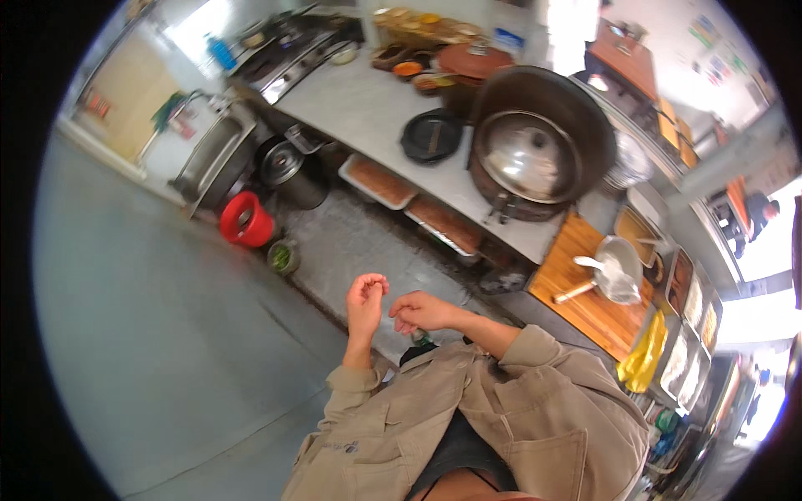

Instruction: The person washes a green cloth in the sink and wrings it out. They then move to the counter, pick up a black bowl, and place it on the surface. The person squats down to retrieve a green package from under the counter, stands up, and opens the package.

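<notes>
In the middle of the head view, my left hand [365, 303] is raised in front of the jacket. Its fingers curl in towards the thumb, and nothing shows in it. Just beside it, slightly apart, my right hand [423, 311] hangs with loosely bent fingers and holds nothing that I can see. Neither hand touches anything. Beneath them is the grey floor [351, 250]. Ahead runs a pale counter [369, 103]. Two metal trays of brown food, a left tray [376, 181] and a right tray [443, 224], sit on a shelf under it.
A large dark metal cooker [542, 87] with a shiny interior stands on the counter, beside black plates [432, 136]. At right, a wooden board [564, 269] carries a saucepan [617, 260]. A red bucket [260, 227] and a black bin [307, 185] stand on the floor near the sink [216, 153].
</notes>
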The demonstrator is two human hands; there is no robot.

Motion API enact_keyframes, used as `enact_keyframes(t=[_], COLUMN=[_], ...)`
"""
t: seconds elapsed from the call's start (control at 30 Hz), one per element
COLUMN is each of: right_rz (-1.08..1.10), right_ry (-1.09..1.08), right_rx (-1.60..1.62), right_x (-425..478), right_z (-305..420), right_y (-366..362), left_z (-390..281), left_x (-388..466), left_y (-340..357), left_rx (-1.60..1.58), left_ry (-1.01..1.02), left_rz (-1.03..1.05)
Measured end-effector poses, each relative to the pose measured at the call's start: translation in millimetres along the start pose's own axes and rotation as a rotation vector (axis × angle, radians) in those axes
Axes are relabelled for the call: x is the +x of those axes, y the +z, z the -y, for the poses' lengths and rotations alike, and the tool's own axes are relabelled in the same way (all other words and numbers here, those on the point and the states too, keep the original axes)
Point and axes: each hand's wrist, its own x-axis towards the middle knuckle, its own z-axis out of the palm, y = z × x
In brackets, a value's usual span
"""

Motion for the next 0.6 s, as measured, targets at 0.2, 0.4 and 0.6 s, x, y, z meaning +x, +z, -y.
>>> enact_keyframes(t=[0.2,0.4,0.6], right_rz=[-0.214,-1.076,-1.485], right_ry=[-0.085,-0.283,0.181], right_rx=[-0.376,-0.921,-1.147], right_x=[101.5,189.0,244.8], right_z=[29.7,88.3,149.0], right_y=[-38.1,-186.4,-321.3], left_z=[16.9,20.7,-16.0], left_x=[62.5,173.8,339.0], left_y=[-93.9,-131.6,-130.0], left_rx=[0.103,0.2,0.58], left_ry=[-0.077,-0.194,0.038], left_rz=[-0.211,-0.091,0.21])
